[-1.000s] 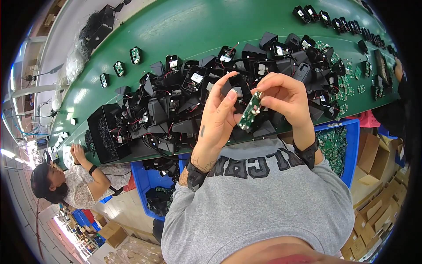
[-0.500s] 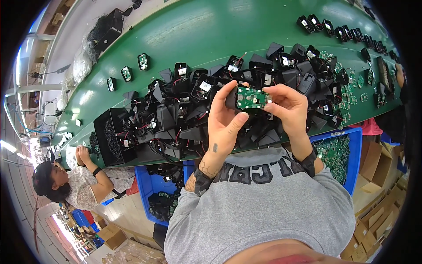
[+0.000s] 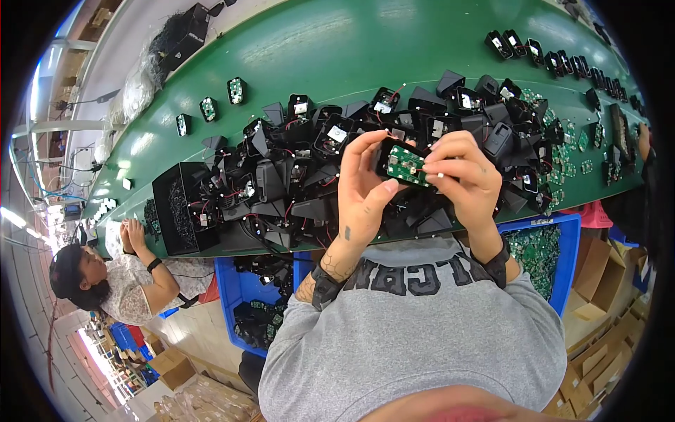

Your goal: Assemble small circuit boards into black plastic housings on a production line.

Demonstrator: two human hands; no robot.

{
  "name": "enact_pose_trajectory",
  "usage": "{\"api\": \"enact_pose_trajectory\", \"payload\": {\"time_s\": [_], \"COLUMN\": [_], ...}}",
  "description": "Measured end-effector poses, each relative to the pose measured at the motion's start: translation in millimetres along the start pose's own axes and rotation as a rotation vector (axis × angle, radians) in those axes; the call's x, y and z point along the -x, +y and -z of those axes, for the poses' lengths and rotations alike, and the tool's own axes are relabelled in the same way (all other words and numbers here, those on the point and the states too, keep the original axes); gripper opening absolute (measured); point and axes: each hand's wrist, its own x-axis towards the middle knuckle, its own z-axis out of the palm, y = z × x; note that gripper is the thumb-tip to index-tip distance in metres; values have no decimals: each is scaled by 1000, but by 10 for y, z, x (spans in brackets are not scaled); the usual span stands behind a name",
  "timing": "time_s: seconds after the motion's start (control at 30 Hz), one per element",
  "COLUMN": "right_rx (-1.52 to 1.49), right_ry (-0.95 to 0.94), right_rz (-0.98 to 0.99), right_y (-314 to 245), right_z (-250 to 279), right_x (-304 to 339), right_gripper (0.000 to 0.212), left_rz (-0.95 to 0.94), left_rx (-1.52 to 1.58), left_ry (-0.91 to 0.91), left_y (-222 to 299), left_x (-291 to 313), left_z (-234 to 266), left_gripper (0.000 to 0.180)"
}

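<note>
My left hand (image 3: 360, 200) grips a black plastic housing (image 3: 383, 156), fingers behind and thumb at its lower edge. A green circuit board (image 3: 404, 166) lies face up in the housing's open side, slightly tilted. My right hand (image 3: 470, 176) pinches at the board's right end. Between its fingertips shows a small white plug (image 3: 440, 175) with a thin red wire running onto the board. Just beyond both hands spreads a heap of black housings (image 3: 271, 181), several with red wires and white parts inside.
Loose green boards (image 3: 562, 169) lie right of the heap on the green table (image 3: 295, 53). A black box (image 3: 169, 211) stands left. Blue bins (image 3: 573, 260) sit below the table edge. Housings (image 3: 498, 43) line the far right. A person (image 3: 133, 281) works at the left; another person's hand (image 3: 643, 141) shows far right.
The board and housing have tilted, right end down. My right fingers have shifted from holding the board's end to a closer pinch, where a white plug now shows. The whole view has shifted slightly.
</note>
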Motion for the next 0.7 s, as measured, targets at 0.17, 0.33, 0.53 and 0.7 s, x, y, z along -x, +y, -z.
{"api": "enact_pose_trajectory", "payload": {"time_s": [0.17,0.33,0.53,0.7], "right_rx": [-309,-376,-185,-151], "right_ry": [18,-77,-132,-156], "right_rz": [-228,-292,-295,-302], "right_y": [61,-30,-140,-158], "right_z": [-149,-174,-48,-57], "right_x": [23,-10,-74,-141], "right_gripper": [11,17,12,11], "left_rz": [-11,-117,-115,-154], "left_rx": [-166,-236,-210,-322], "left_ry": [-29,-51,-68,-90], "left_y": [-21,83,149,116], "left_x": [-37,-28,10,28], "left_z": [102,61,95,188], "left_gripper": [57,49,50,54]}}
